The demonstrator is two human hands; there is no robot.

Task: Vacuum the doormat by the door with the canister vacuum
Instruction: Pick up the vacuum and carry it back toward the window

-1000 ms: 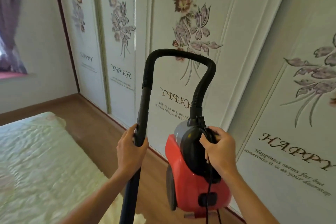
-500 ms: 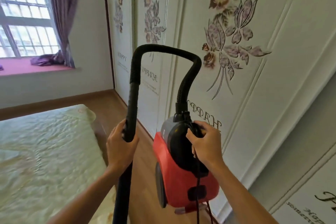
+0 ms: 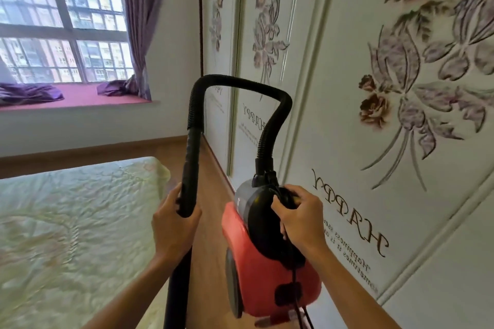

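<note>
A red canister vacuum with a black top hangs in the air at lower centre, its wheel facing left. My right hand is shut on its black carry handle. A ribbed black hose arches up from the canister and over to the left. It runs down into a black wand, and my left hand is shut around that wand. The wand's lower end runs out of the bottom of the frame. No doormat or door is in view.
A bed with a pale green quilted cover fills the lower left. White wardrobe panels with flower prints line the right. A narrow strip of wooden floor runs between them. A window with purple curtains is at the far left.
The view has swung left, bringing the window and curtain into sight. Both hands keep the same grip on wand and canister, which stay lifted.
</note>
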